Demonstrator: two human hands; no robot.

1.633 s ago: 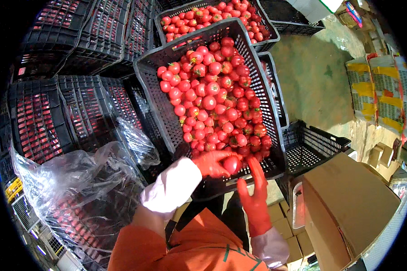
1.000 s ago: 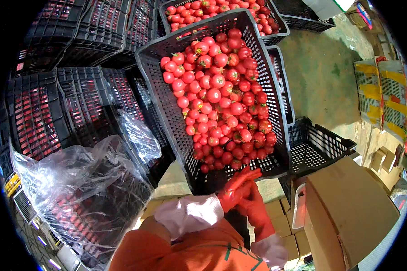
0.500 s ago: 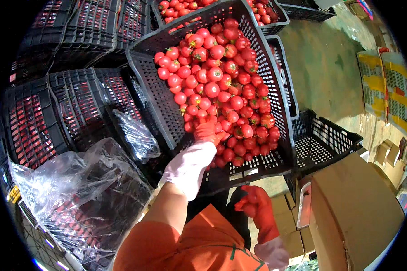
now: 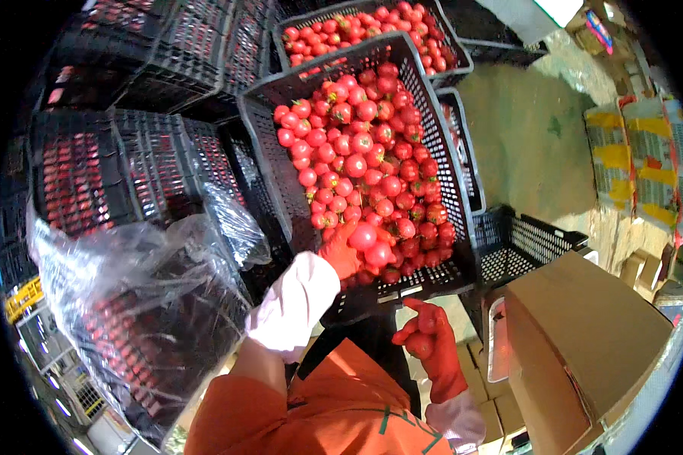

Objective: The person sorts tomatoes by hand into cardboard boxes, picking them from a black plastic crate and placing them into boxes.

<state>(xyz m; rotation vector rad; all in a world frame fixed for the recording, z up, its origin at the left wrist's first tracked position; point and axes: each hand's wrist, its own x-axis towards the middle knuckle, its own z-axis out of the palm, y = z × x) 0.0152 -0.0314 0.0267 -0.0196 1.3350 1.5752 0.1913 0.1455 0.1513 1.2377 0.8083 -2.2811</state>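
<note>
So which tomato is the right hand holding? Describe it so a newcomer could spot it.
Start at the big black crate heaped with red tomatoes. Below its near edge, the red-gloved right hand cups a single tomato, the only one outside any crate.

I count two open crates of tomatoes, the near crate [image 4: 432, 163] and a second crate [image 4: 341, 23] just behind it, with one empty crate [image 4: 524, 243] to the near crate's right. My two gloved hands, left hand [image 4: 345, 254] and right hand [image 4: 432, 341], hold about two tomatoes each, and one cardboard box [image 4: 584, 341] stands right of the near crate.

Left hand [image 4: 345, 256] now closes on tomatoes [image 4: 370, 244] in the crate [image 4: 281, 182]; right hand [image 4: 426, 337] lifts, tomato [image 4: 421, 345] between fingers.
</note>
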